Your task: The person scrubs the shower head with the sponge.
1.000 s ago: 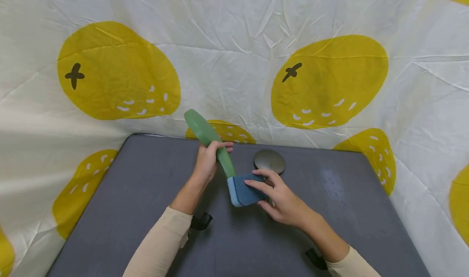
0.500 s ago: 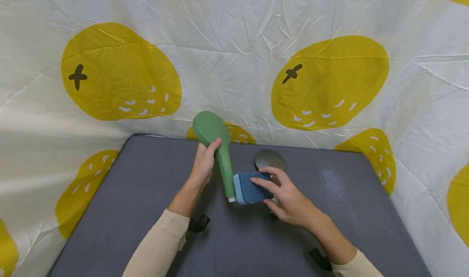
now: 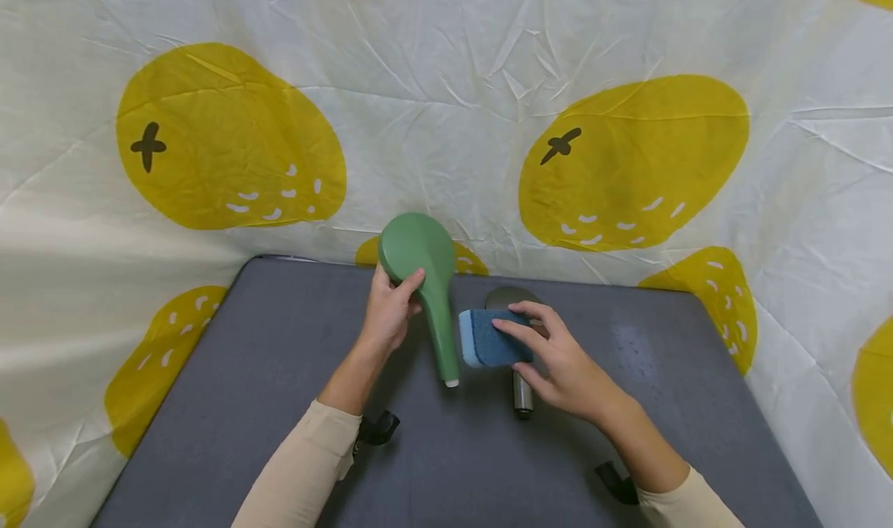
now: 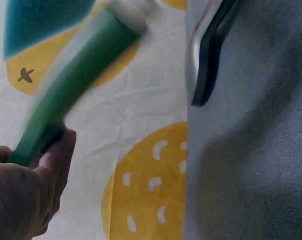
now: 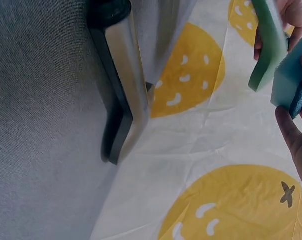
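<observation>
My left hand (image 3: 391, 311) grips a green handheld shower head (image 3: 418, 249) by its neck, thumb across the front. The handle slants down to a white end, blurred in the left wrist view. Between the thumb and fingers of my right hand (image 3: 565, 361) is a two-layer sponge (image 3: 491, 338), light blue with a darker scouring side. It hovers just right of the green handle, with a small gap between them. Behind the sponge lies a second, dark grey shower head (image 3: 522, 396) on the table, partly hidden; the right wrist view shows its silver-and-black handle (image 5: 123, 75).
The dark grey table (image 3: 279, 404) runs back to a white cloth (image 3: 446, 140) printed with yellow lemon-like shapes, which also rises at both sides. Black straps (image 3: 380, 427) hang at both wrists.
The green shower head has turned from edge-on to showing its broad round back, and shifted slightly right. The sponge has come away from its handle end, moving right and a little up.
</observation>
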The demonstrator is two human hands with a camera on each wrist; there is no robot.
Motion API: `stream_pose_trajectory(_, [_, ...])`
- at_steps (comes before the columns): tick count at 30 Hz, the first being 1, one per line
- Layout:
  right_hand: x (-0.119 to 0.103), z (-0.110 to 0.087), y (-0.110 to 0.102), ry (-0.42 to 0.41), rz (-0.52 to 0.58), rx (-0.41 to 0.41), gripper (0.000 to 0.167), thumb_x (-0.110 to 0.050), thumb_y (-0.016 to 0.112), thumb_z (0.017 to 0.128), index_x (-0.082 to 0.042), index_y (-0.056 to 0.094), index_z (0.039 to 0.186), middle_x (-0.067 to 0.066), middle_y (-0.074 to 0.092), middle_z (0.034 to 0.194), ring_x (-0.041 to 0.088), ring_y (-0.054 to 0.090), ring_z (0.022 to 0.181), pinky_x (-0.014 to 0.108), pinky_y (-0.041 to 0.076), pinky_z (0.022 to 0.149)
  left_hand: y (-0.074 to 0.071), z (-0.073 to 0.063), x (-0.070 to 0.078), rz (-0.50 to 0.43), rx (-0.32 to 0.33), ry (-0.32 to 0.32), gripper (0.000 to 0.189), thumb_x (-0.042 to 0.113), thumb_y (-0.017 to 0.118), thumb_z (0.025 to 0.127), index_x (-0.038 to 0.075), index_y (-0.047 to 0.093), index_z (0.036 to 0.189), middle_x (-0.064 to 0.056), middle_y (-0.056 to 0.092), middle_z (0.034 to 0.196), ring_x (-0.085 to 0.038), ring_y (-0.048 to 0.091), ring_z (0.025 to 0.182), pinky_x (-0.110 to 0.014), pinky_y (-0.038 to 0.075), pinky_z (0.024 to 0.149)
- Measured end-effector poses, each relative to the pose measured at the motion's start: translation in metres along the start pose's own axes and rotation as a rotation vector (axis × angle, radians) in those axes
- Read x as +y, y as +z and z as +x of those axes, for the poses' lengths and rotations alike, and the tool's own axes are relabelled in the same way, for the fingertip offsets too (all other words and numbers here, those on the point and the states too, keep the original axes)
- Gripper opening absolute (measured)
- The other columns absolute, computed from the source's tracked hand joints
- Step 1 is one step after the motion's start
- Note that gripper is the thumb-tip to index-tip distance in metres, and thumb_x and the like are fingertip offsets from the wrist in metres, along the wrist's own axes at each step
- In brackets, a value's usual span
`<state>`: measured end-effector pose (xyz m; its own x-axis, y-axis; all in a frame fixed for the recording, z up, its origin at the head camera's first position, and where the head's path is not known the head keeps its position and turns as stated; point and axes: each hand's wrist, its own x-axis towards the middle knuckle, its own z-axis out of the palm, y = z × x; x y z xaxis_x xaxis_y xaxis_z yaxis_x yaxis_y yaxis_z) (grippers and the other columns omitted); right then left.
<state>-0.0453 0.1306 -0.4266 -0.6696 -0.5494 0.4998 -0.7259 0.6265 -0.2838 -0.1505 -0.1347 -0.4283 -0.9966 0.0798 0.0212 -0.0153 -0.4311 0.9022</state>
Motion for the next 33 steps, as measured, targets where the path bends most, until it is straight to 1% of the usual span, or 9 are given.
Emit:
stream_pose_trajectory(2, [0.003, 0.002, -0.002, -0.001, -0.01, 0.009, 0.071, 0.0, 0.081, 0.083, -0.013, 0.055, 0.148, 0.022, 0.043, 0.149, 0.03, 0.052, 0.128, 0.036, 0.052, 0.093, 0.0, -0.001, 0.0, -0.013, -0.008, -0.015, 0.06, 0.004, 0.059, 0.102, 0.015, 0.035, 0.155, -0.016, 0.057, 0.121, -0.012, 0.069, 0.076, -0.022, 0.059, 0.058])
stream_pose_trajectory(5, [0.007, 0.007, -0.004, -0.018, -0.039, 0.028, 0.074, 0.002, 0.083, 0.08, -0.012, 0.055, 0.147, 0.023, 0.044, 0.149, 0.03, 0.055, 0.122, 0.039, 0.053, 0.09, 0.0, -0.001, 0.001, -0.073, -0.046, -0.028, 0.054, 0.004, 0.051, 0.103, 0.013, 0.034, 0.154, -0.015, 0.057, 0.12, -0.016, 0.071, 0.085, -0.03, 0.063, 0.065])
stream_pose_trajectory(7, [0.01, 0.01, -0.005, -0.031, -0.059, 0.046, 0.074, 0.002, 0.084, 0.079, -0.012, 0.056, 0.147, 0.023, 0.044, 0.148, 0.03, 0.055, 0.121, 0.042, 0.054, 0.087, 0.001, -0.002, 0.001, -0.084, -0.074, -0.039, 0.051, 0.004, 0.046, 0.103, 0.01, 0.034, 0.153, -0.014, 0.059, 0.116, -0.018, 0.07, 0.085, -0.032, 0.063, 0.065])
stream_pose_trajectory(11, [0.014, 0.017, -0.005, -0.055, -0.085, 0.073, 0.074, 0.002, 0.085, 0.078, -0.01, 0.057, 0.145, 0.025, 0.046, 0.145, 0.032, 0.055, 0.119, 0.043, 0.055, 0.082, 0.002, -0.001, 0.001, -0.023, -0.125, -0.077, 0.05, 0.007, 0.045, 0.104, 0.01, 0.034, 0.153, -0.013, 0.058, 0.112, -0.016, 0.069, 0.082, -0.028, 0.06, 0.061])
stream_pose_trajectory(15, [0.014, 0.027, -0.005, -0.07, -0.112, 0.047, 0.072, -0.001, 0.085, 0.08, -0.011, 0.056, 0.146, 0.026, 0.046, 0.145, 0.037, 0.052, 0.125, 0.044, 0.054, 0.083, 0.002, -0.001, 0.0, 0.058, -0.164, -0.107, 0.054, 0.008, 0.047, 0.106, 0.014, 0.031, 0.157, -0.015, 0.058, 0.119, -0.012, 0.069, 0.081, -0.022, 0.058, 0.059])
stream_pose_trajectory(19, [0.014, 0.04, -0.004, -0.079, -0.157, 0.006, 0.071, -0.003, 0.085, 0.082, -0.013, 0.056, 0.146, 0.026, 0.047, 0.146, 0.042, 0.049, 0.129, 0.049, 0.054, 0.088, 0.003, 0.0, -0.002, 0.115, -0.187, -0.119, 0.055, 0.011, 0.049, 0.107, 0.015, 0.029, 0.158, -0.019, 0.056, 0.125, -0.01, 0.068, 0.08, -0.021, 0.056, 0.059])
stream_pose_trajectory(22, [0.014, 0.048, -0.003, -0.075, -0.174, -0.018, 0.07, -0.005, 0.085, 0.083, -0.015, 0.056, 0.146, 0.025, 0.047, 0.147, 0.042, 0.048, 0.13, 0.052, 0.054, 0.092, 0.005, 0.0, -0.001, 0.124, -0.187, -0.12, 0.055, 0.012, 0.047, 0.109, 0.015, 0.027, 0.159, -0.024, 0.054, 0.136, -0.016, 0.069, 0.091, -0.027, 0.061, 0.068])
stream_pose_trajectory(27, [0.015, 0.051, 0.0, -0.078, -0.197, -0.062, 0.067, -0.006, 0.083, 0.085, -0.015, 0.057, 0.146, 0.025, 0.048, 0.145, 0.043, 0.049, 0.129, 0.053, 0.052, 0.097, 0.009, 0.001, 0.001, 0.142, -0.196, -0.114, 0.057, 0.014, 0.045, 0.11, 0.016, 0.022, 0.162, -0.028, 0.046, 0.151, -0.036, 0.065, 0.118, -0.04, 0.064, 0.082])
stream_pose_trajectory(33, [0.009, 0.05, -0.001, -0.088, -0.198, -0.137, 0.066, -0.006, 0.083, 0.085, -0.018, 0.058, 0.145, 0.022, 0.048, 0.144, 0.041, 0.052, 0.124, 0.053, 0.052, 0.098, 0.011, 0.006, 0.003, 0.192, -0.162, -0.096, 0.054, 0.014, 0.047, 0.11, 0.012, 0.027, 0.159, -0.027, 0.05, 0.147, -0.041, 0.063, 0.123, -0.035, 0.064, 0.079])
